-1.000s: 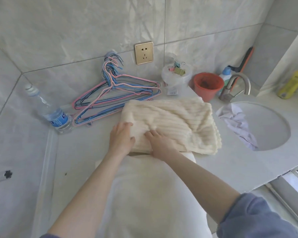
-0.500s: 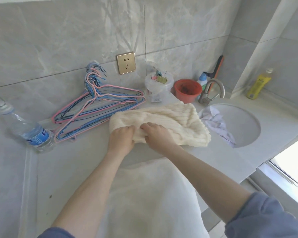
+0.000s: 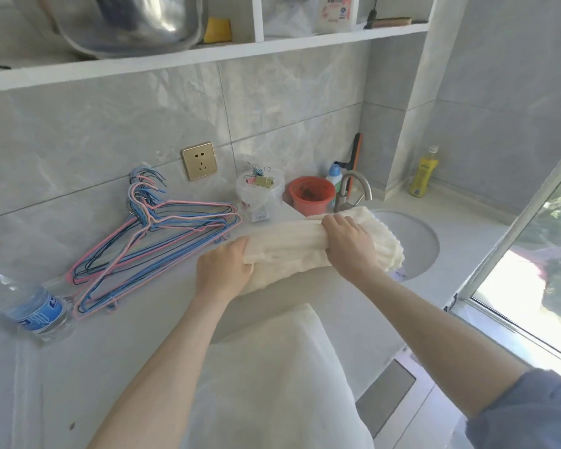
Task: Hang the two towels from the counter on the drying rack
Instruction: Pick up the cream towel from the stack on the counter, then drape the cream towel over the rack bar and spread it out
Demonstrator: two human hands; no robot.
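Observation:
A cream ribbed towel (image 3: 292, 244) is bunched up and lifted just above the counter (image 3: 149, 319). My left hand (image 3: 222, 270) grips its left end and my right hand (image 3: 347, 241) grips it near the right end, which droops over the sink (image 3: 418, 244). A second, smooth white towel (image 3: 272, 377) lies on the counter's near part between my forearms. No drying rack is in view.
Pink and blue wire hangers (image 3: 153, 241) lie on the counter at left, beside a water bottle (image 3: 30, 306). At the back stand a clip jar (image 3: 259, 192), a red cup (image 3: 311, 194) and the tap (image 3: 350, 189). A shelf (image 3: 208, 53) runs overhead; a window (image 3: 538, 273) is at right.
Both hands have gathered the cream towel and lifted it off the counter, my right hand sliding to its right end. The view has tilted up and right, showing the shelf and window.

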